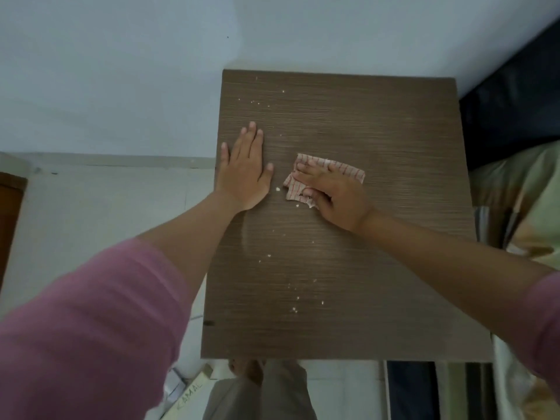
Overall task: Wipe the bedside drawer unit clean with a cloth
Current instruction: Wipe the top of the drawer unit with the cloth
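Crumbs dot the brown wood-grain top of the bedside drawer unit as a person leans over it, both bare hands on the surface. One small cloth, pale with red checked lines, lies near the middle of that top. The right hand presses down on it, fingers bent and thumb tucked at its near edge, clamped on the fabric so that it should drag with the palm rather than slip. The left hand lies flat and empty at the unit's left edge, fingers straight and close together, little finger splayed over the side; it looks set there to steady the unit and carry the person's weight while the other arm works.

Two pink sleeves, pushed up the forearms, frame the unit. Pale specks, more than a dozen, scatter in a loose band from the unit's far left corner down toward its near edge, one larger bit just left of the cloth. A faint curved smear shows on the top nearer the person than the left hand. Only the top is in view, its wiping apparently far from done.
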{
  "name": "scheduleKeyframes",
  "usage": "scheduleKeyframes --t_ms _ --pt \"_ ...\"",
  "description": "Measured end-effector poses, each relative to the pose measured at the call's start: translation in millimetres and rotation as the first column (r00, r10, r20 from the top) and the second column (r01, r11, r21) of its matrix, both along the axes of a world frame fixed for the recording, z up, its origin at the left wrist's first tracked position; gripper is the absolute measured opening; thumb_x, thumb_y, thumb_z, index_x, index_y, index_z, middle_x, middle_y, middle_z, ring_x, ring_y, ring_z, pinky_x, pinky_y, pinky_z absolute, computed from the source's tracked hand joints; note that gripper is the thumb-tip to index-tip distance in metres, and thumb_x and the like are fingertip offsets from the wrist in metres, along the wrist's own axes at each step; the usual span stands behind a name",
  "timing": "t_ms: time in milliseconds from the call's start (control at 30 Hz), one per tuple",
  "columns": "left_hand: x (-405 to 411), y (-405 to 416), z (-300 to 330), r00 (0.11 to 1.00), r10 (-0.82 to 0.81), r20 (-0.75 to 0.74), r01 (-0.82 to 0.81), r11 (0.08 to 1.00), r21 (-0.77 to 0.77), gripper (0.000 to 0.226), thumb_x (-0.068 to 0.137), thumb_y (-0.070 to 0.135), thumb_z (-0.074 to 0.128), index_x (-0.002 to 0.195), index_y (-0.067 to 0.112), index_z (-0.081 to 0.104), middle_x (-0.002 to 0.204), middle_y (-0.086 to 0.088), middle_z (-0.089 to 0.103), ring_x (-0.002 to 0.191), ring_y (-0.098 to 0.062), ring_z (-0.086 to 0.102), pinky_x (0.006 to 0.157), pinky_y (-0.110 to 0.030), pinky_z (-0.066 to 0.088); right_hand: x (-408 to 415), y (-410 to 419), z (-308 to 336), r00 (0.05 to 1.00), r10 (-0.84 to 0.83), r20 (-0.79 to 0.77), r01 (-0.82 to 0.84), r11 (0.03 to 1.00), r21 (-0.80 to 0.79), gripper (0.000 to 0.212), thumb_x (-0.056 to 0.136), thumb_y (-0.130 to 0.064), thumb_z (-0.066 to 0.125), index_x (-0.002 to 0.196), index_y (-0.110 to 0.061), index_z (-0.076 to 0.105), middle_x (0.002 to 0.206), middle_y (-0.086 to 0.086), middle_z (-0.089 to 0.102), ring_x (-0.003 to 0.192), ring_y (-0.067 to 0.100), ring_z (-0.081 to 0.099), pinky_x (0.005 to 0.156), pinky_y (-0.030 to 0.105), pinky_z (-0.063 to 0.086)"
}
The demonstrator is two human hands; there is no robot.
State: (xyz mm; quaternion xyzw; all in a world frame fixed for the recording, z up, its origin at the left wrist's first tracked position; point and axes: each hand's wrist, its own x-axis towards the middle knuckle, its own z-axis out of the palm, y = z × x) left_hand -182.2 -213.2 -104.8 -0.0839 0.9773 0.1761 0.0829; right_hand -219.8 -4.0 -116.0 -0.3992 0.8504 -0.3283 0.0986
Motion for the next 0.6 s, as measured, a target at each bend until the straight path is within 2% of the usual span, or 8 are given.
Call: scheduleKeyframes --t_ms 133,233,400,600 --pt "63.9 13.3 12.7 0.996 0.018 -0.086 -0.010 0.995 0.097 0.064 0.092 0.033 0.042 0.146 0.009 0.016 0.156 -0.005 0.009 0.143 -0.019 0.004 0.114 -0.049 0.004 12.8 -3.0 7.9 0.998 -0.059 0.019 0.058 0.998 0.039 0.037 0.093 -0.013 0.047 0.129 -0.012 0.054 0.140 0.008 0.047 0.134 0.016 0.035 0.112 0.048 0.024" --pt "130.9 27.9 15.7 0.996 -0.042 -0.081 0.052 0.992 0.118 0.065 0.091 0.036 0.043 0.145 0.010 0.018 0.156 -0.004 0.011 0.143 -0.017 0.004 0.114 -0.047 0.004 33.6 -0.3 11.6 0.998 -0.057 0.006 0.056 0.995 0.087 0.038 0.093 -0.016 0.046 0.130 -0.014 0.054 0.141 0.007 0.046 0.136 0.018 0.034 0.113 0.045 0.024" --pt "207.5 42.6 4.5 0.994 -0.104 -0.033 0.106 0.990 0.088 0.066 0.089 0.042 0.036 0.144 0.009 0.022 0.155 -0.007 0.013 0.143 -0.019 0.006 0.112 -0.045 0.008 79.8 13.4 8.7 0.999 -0.046 -0.006 0.046 0.991 0.129 0.044 0.094 -0.029 0.035 0.131 -0.016 0.053 0.142 0.007 0.045 0.136 0.016 0.033 0.114 0.043 0.023" --pt "217.4 46.9 -3.5 0.991 -0.124 -0.051 0.123 0.992 -0.014 0.062 0.091 0.037 0.036 0.143 0.006 0.022 0.154 -0.012 0.014 0.143 -0.025 0.011 0.112 -0.043 0.012 121.0 22.4 11.4 0.999 -0.051 -0.006 0.051 0.993 0.110 0.044 0.093 -0.029 0.035 0.131 -0.013 0.053 0.141 0.010 0.045 0.136 0.019 0.032 0.113 0.044 0.021"
